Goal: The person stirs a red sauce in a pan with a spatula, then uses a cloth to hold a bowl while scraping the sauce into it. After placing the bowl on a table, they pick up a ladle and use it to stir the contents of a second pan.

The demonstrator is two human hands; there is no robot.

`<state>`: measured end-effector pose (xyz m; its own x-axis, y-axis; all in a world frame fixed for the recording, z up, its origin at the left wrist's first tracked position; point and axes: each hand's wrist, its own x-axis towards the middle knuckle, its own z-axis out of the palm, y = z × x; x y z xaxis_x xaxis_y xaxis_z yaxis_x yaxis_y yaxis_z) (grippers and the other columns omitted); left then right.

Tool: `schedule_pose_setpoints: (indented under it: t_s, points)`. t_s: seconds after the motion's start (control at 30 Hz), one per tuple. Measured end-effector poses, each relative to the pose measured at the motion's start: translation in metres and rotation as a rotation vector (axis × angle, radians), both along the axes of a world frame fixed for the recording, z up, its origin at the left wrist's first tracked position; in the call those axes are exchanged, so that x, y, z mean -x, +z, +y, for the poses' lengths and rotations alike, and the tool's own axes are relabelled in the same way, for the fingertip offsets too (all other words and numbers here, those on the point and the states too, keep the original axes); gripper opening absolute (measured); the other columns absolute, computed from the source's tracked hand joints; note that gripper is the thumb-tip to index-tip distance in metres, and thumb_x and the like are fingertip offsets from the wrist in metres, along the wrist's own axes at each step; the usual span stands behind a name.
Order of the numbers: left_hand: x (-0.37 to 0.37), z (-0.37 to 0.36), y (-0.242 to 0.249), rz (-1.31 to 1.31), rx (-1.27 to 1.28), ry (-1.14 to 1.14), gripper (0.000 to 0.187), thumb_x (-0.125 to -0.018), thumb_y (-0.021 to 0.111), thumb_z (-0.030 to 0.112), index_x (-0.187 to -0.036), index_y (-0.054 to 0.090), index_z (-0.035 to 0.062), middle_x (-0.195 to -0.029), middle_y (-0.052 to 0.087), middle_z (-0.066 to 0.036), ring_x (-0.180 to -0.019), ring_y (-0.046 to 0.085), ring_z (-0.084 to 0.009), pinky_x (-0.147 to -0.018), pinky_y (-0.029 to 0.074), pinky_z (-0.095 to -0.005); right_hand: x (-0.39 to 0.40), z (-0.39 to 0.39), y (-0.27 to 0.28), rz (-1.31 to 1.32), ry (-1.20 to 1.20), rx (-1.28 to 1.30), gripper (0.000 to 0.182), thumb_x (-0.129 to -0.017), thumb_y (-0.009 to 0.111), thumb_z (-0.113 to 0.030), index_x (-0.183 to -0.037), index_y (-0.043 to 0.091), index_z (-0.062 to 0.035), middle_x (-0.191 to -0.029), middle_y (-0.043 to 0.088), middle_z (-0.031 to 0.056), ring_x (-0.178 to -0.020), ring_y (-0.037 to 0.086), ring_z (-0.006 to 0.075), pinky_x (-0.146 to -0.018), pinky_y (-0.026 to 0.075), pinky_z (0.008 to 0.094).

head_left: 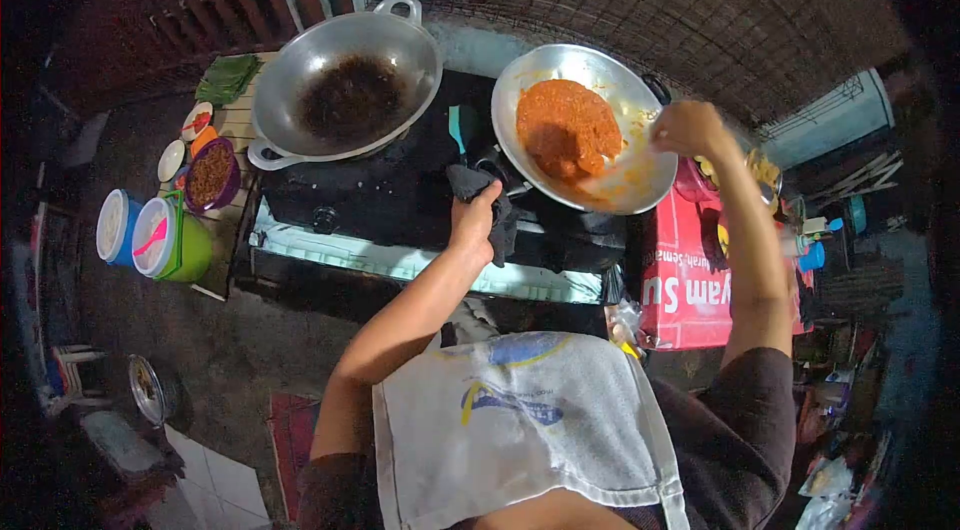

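Note:
An aluminium wok (640, 182) tilts on the right side of the stove, with thick orange-red spice paste (570, 125) gathered in it. My left hand (476, 222) is closed around a dark cloth (468, 183) beside the wok's near-left rim, where the handle is mostly covered. Over the wok's right edge, my right hand (690, 130) is closed with the fingers curled down; I cannot tell what it holds. A spatula with a teal blade (458, 126) lies between this wok and a larger wok (290, 80) holding dark oil or residue.
Banana leaves (228, 80), small plates, a purple bowl (212, 175) of brown food and two lidless tubs (184, 240) stand on a slatted table at left. A red printed cover (690, 275) lies right of the stove (390, 192), near jars and bottles.

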<state>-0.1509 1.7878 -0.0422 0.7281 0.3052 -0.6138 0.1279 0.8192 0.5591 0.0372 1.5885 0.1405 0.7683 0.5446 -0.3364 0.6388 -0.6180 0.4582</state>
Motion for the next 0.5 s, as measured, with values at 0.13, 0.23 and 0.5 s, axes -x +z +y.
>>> schedule_pose_setpoints:
  t_s: [0.13, 0.23, 0.5]
  points:
    - [0.002, 0.001, 0.005, -0.057, 0.018, -0.022, 0.026, -0.074, 0.066, 0.015, -0.095, 0.051, 0.0097, -0.084, 0.055, -0.004, -0.074, 0.056, -0.0207, -0.063, 0.049, -0.0381, -0.024, 0.002, -0.031, -0.077, -0.09, -0.321, 0.024, -0.07, 0.06, -0.041, -0.086, 0.067, -0.0242, -0.082, 0.064, 0.0063, -0.077, 0.062, 0.0257, -0.065, 0.049, 0.037]
    - [-0.002, 0.001, -0.004, -0.017, 0.02, 0.008, 0.026, -0.074, 0.066, 0.016, -0.094, 0.051, 0.0095, -0.084, 0.055, -0.004, -0.073, 0.056, -0.0207, -0.063, 0.049, -0.0376, -0.004, 0.0, 0.034, 0.14, -0.148, -0.2, 0.027, -0.072, 0.06, -0.041, -0.085, 0.067, -0.0189, -0.074, 0.064, 0.0036, -0.075, 0.062, 0.0227, -0.064, 0.048, 0.0371]
    - [0.002, 0.001, 0.008, -0.03, 0.036, -0.015, 0.025, -0.074, 0.067, 0.016, -0.093, 0.052, 0.0103, -0.083, 0.054, -0.004, -0.075, 0.056, -0.0207, -0.063, 0.049, -0.04, 0.016, 0.005, -0.038, -0.029, -0.007, -0.566, 0.026, -0.078, 0.054, -0.038, -0.087, 0.067, -0.0173, -0.074, 0.064, 0.006, -0.07, 0.062, 0.0261, -0.063, 0.049, 0.0347]
